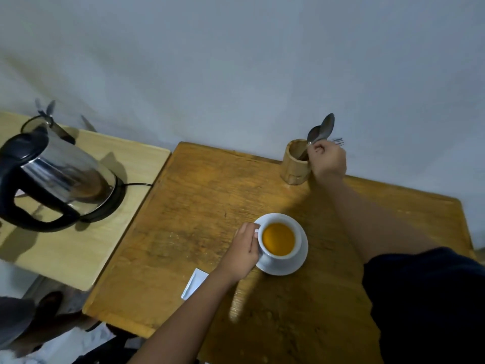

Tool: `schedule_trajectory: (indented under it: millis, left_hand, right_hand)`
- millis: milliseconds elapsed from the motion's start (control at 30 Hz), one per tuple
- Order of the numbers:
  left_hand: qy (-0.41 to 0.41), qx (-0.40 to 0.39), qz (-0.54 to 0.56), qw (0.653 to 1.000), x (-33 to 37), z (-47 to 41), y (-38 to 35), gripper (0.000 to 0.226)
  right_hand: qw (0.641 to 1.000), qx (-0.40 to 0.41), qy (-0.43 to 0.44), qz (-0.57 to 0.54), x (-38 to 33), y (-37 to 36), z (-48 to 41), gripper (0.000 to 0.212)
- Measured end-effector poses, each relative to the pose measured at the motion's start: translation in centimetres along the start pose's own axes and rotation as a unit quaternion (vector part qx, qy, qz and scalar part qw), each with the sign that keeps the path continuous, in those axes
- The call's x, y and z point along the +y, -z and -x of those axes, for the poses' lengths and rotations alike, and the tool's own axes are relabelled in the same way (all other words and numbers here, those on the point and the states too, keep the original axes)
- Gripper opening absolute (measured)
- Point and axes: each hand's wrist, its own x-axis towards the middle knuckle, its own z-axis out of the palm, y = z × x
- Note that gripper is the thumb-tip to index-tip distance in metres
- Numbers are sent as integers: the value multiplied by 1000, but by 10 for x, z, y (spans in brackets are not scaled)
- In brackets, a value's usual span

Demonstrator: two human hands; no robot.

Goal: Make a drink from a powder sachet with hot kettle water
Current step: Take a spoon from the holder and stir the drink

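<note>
A white cup [278,258] filled with orange-brown liquid stands on a white saucer [294,266] in the middle of the brown wooden table [199,206]. My left hand [245,249] grips the cup's handle from the left. My right hand [328,160] reaches to the back of the table and is closed on the spoons [321,132] that stick out of a bamboo holder [295,164]. A white sachet [194,283] lies flat on the table beside my left forearm. The steel kettle [60,177] with a black handle sits on its base at the left.
The kettle's base stands on a lighter wooden side table [86,245], its cord running toward the brown table. A grey wall rises right behind both tables. A fork's tines [338,141] show behind my right hand. Dark clutter lies on the floor at the lower left.
</note>
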Motion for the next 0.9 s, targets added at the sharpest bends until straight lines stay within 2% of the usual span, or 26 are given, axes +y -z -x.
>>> schedule_trajectory:
  millis: [100, 200, 333, 400, 533, 700, 833, 900]
  left_hand:
    - [-3, -19, -4, 1000, 3, 0, 3, 27]
    - [8, -28, -8, 1000, 0, -3, 6, 27]
    - [12, -43, -16, 999, 8, -2, 9, 27]
    - [11, -43, -21, 999, 12, -2, 10, 27]
    - [-3, -39, -16, 999, 10, -4, 11, 26]
    - [7, -67, -11, 998, 12, -6, 13, 24]
    - [-9, -68, -31, 997, 8, -9, 14, 25]
    - [-5, -69, -34, 997, 6, -9, 15, 24]
  right_hand:
    - [996, -2, 81, -38, -13, 26, 0, 17]
    - [983, -63, 163, -51, -29, 49, 0, 16]
    - [952, -124, 275, 46, -48, 94, 17, 14]
    - [935, -173, 294, 97, -49, 107, 30, 12]
    - [917, -284, 221, 169, -34, 113, 61, 17]
    - [859, -379, 125, 322, -23, 109, 93, 10]
    - [867, -425, 45, 255, -27, 120, 105, 20]
    - [878, -429, 30, 209, -30, 126, 110, 18]
